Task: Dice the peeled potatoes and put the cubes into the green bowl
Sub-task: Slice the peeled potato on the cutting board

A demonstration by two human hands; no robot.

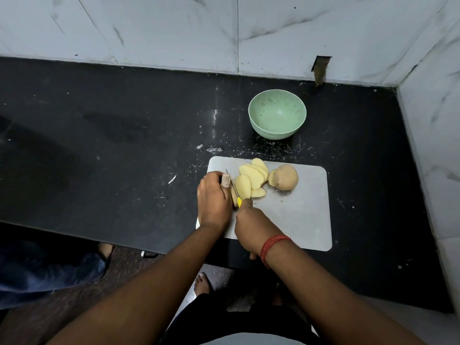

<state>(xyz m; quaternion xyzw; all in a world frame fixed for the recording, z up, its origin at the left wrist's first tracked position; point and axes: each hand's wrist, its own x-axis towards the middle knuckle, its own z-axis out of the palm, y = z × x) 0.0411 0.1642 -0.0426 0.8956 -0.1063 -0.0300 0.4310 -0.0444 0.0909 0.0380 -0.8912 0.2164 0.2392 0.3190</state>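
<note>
Left hand (214,195) curls over the last potato piece (234,196) at the left edge of the grey rectangular cutting board (303,215); keep fingertips tucked clear of the blade. Right hand (251,224) grips the yellow-handled knife (238,200). Pale sliced slabs (251,179) fan rightward; a whole potato (286,177) waits. Round green bowl (277,113) sits beyond, no cubes inside.

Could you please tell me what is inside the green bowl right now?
The pale green round bowl shows only a bare, faintly speckled interior; no potato cubes are in it. Its near inner wall is hidden by the rim.
</note>
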